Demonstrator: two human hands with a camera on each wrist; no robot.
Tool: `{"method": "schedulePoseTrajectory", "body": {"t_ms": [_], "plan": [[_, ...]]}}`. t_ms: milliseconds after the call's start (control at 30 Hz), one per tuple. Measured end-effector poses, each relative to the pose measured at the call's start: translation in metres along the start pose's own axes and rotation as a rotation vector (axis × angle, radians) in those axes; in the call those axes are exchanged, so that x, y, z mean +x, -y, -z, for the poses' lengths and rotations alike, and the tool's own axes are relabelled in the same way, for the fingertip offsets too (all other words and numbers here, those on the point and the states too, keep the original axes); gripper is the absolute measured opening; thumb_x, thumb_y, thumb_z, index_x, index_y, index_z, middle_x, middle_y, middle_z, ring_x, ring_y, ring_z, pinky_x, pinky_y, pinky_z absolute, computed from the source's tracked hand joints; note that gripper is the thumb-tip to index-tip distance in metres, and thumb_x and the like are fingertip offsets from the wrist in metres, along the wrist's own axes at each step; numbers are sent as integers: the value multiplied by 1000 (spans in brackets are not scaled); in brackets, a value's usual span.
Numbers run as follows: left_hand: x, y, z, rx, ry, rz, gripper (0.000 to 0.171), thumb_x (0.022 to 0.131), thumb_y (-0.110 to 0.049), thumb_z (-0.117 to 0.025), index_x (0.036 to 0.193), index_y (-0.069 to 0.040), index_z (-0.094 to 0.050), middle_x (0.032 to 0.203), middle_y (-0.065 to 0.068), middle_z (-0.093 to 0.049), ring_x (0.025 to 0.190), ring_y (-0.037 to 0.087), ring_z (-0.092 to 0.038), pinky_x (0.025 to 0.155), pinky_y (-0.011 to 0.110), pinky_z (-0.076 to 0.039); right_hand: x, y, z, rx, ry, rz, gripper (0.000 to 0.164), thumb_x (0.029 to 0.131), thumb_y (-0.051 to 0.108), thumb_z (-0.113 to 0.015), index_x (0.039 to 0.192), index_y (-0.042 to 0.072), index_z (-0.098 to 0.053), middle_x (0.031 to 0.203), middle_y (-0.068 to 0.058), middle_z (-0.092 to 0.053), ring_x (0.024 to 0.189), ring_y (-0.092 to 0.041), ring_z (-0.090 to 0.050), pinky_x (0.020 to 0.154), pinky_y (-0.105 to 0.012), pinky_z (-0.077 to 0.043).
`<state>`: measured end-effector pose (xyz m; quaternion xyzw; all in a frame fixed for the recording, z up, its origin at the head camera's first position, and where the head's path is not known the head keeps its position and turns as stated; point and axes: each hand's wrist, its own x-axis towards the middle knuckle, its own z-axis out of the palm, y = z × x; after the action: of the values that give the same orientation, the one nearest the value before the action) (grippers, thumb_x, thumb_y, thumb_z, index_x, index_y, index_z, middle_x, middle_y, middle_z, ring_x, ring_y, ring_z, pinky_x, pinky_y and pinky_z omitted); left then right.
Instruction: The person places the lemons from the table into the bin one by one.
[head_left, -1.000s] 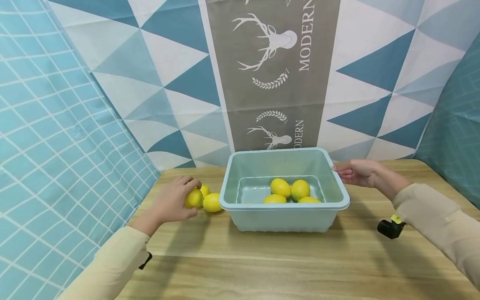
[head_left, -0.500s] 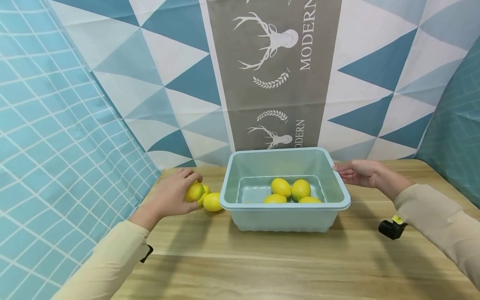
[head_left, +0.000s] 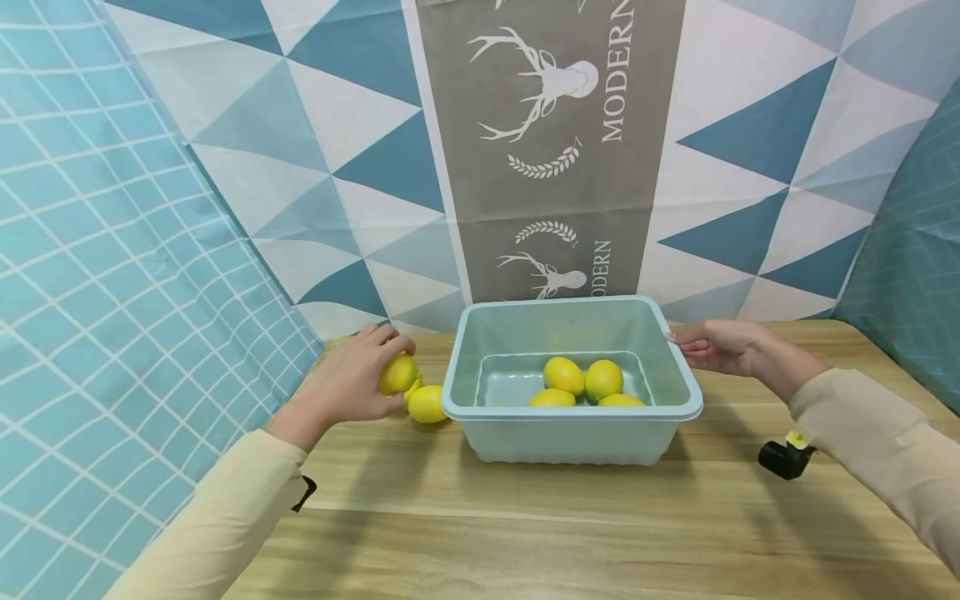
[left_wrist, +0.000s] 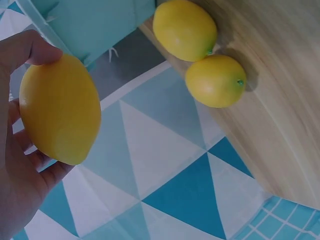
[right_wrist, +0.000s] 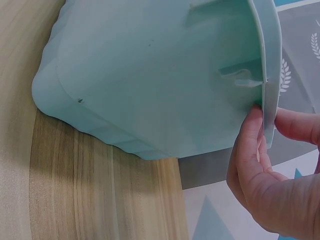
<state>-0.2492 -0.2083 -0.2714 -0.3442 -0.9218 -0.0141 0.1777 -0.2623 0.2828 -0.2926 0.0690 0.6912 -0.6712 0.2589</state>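
My left hand [head_left: 350, 377] grips a yellow lemon [left_wrist: 61, 110], held up off the wooden table to the left of the tub. Thumb and fingers wrap the fruit from both sides. Two more lemons [left_wrist: 185, 30] lie against each other on the table; in the head view one lemon [head_left: 427, 404] rests by the tub's left side and the other is mostly behind the held one. A pale green plastic tub [head_left: 566, 437] stands in the middle with several lemons [head_left: 564, 377] on its floor. My right hand [right_wrist: 280, 185] pinches the tub's right rim [right_wrist: 271, 65] between thumb and fingers.
The wooden table [head_left: 480, 533] ends at a patterned cloth backdrop [head_left: 555, 167] close behind the tub. A blue checked cloth [head_left: 150, 275] borders the left side. Black wrist-worn devices [head_left: 784, 458] show under both sleeves.
The left hand with its lemon has risen slightly and shifted a little toward the tub, away from the lemons on the table. The right hand keeps its hold on the rim.
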Motion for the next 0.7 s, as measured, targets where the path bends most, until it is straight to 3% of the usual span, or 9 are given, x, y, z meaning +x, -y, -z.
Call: {"method": "schedulePoseTrajectory", "body": {"t_ms": [200, 700], "plan": [[5, -4, 4, 13, -12, -22, 45, 64, -27, -73, 106, -15, -60, 102, 1, -56, 92, 20, -50, 61, 27, -41, -1, 0, 0, 2, 1, -2, 21, 95, 9, -53, 81, 16, -66, 82, 6, -64, 78, -3, -63, 80, -18, -55], [19, -13, 16, 9, 36, -42, 46, 66, -29, -74, 108, -15, -61, 105, 3, -57, 90, 19, -50, 66, 29, -45, -3, 0, -2, 0, 1, 5, 20, 95, 8, -53, 81, 15, -66, 81, 6, -64, 77, -3, -63, 79, -18, -55]]}}
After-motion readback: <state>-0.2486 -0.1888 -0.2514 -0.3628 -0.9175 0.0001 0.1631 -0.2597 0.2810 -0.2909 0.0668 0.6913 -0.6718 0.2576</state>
